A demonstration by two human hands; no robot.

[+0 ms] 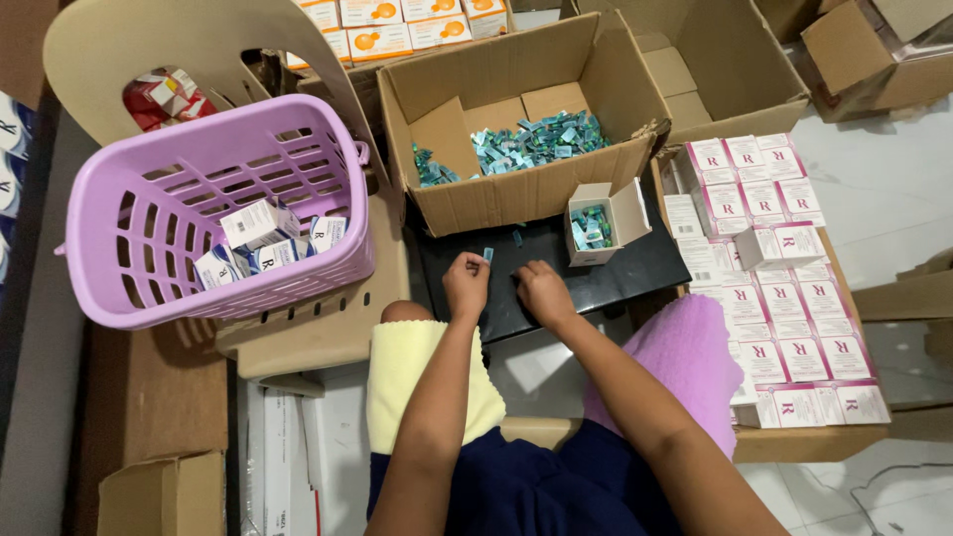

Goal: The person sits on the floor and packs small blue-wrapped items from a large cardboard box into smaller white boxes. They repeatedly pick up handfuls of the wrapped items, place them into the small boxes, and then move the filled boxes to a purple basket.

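My left hand rests on a black board and pinches a small teal sachet between its fingertips. My right hand lies beside it on the board, fingers curled down; whether it holds anything is hidden. Just beyond the hands stands a small open white carton with several teal sachets inside. Behind it, a large open cardboard box holds a heap of loose teal sachets. One more sachet lies on the board.
A lilac plastic basket with several closed white cartons sits on a beige chair at the left. A cardboard tray of white-and-pink cartons lies at the right. A yellow cloth and a pink cloth cover my knees. Empty cardboard boxes stand behind.
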